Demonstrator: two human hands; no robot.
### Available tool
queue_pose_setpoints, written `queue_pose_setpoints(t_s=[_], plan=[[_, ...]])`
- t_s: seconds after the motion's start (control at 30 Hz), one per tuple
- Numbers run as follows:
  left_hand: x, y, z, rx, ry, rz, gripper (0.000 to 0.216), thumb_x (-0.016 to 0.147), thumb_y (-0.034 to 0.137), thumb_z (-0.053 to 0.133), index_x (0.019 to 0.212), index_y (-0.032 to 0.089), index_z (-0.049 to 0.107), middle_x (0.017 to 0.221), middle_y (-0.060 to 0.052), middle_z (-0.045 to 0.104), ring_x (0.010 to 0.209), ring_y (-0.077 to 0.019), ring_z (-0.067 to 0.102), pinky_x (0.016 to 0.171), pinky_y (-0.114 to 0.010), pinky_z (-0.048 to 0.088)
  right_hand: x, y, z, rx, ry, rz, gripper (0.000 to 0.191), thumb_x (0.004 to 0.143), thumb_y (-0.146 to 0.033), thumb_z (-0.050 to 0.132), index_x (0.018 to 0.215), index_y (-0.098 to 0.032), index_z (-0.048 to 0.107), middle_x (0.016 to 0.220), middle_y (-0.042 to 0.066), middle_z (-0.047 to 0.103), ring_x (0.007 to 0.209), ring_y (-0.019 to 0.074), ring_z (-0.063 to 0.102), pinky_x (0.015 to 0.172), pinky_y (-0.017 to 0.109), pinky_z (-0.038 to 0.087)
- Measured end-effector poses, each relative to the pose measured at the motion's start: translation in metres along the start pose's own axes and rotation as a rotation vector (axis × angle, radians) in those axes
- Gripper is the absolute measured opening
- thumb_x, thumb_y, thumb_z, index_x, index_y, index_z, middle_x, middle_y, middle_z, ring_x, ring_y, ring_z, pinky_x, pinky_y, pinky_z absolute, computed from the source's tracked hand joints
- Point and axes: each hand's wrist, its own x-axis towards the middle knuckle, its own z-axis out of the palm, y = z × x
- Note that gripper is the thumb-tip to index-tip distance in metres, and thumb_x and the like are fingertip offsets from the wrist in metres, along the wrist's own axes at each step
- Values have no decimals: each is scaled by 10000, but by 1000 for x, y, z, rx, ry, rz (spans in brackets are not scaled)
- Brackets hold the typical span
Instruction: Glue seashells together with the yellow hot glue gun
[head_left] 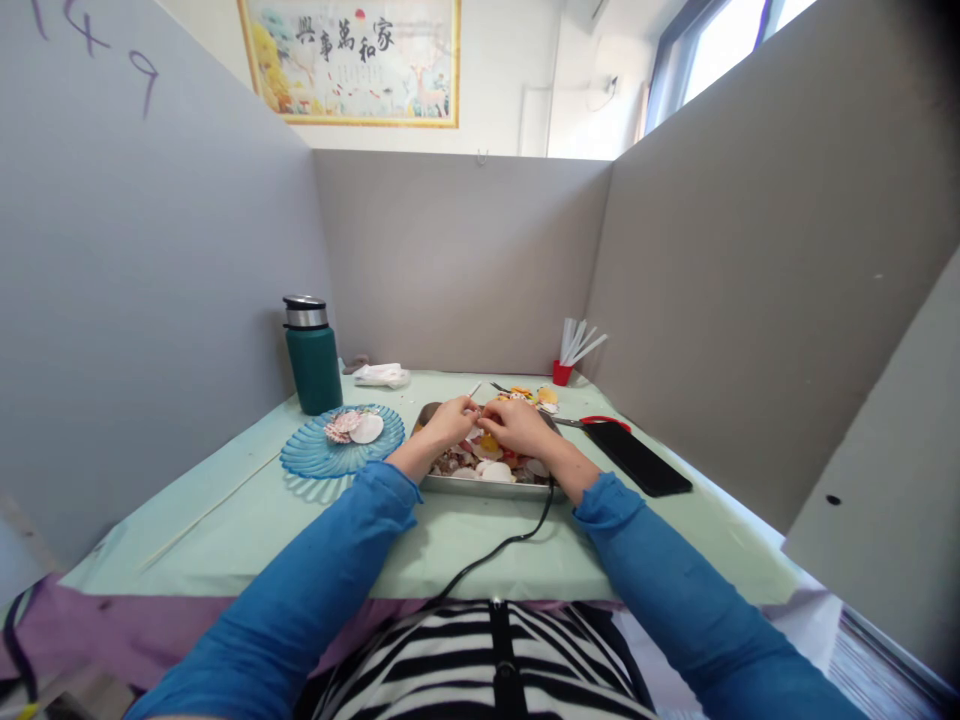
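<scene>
Both of my hands are together over a metal tray (480,486) heaped with seashells (487,462). My left hand (450,420) is closed, and a thin white stick pokes out from its fingertips toward the back. My right hand (517,422) is also closed, its fingers meeting those of the left; what it pinches is too small to make out. Left of the tray sits a blue glass plate (315,462) with a few shells (354,427) on it.
A green flask (312,355) stands at the back left beside crumpled white tissue (382,375). A red cup of white sticks (564,368) is at the back right. A black phone (636,457), red-handled scissors (604,421) and a black cable (495,548) lie nearby. Grey partitions enclose the table.
</scene>
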Motion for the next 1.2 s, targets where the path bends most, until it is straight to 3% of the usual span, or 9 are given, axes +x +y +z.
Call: queue_pose_setpoints(t_s=[0.47, 1.2], plan=[[0, -1, 0, -4, 0, 10, 181, 851, 318, 551, 899, 144, 572, 905, -53, 606, 648, -110, 611, 468, -172, 508, 0, -1, 0, -14, 5, -6, 229, 860, -325, 496, 806, -183, 667, 728, 29, 664, 673, 138, 539, 578, 233, 290], [-2, 2, 0, 1, -14, -5, 116, 866, 219, 485, 905, 131, 550, 915, -71, 585, 598, -112, 603, 439, -189, 506, 1, 1, 0, -15, -4, -18, 228, 861, -317, 491, 801, -177, 660, 735, 32, 668, 677, 134, 538, 590, 233, 292]])
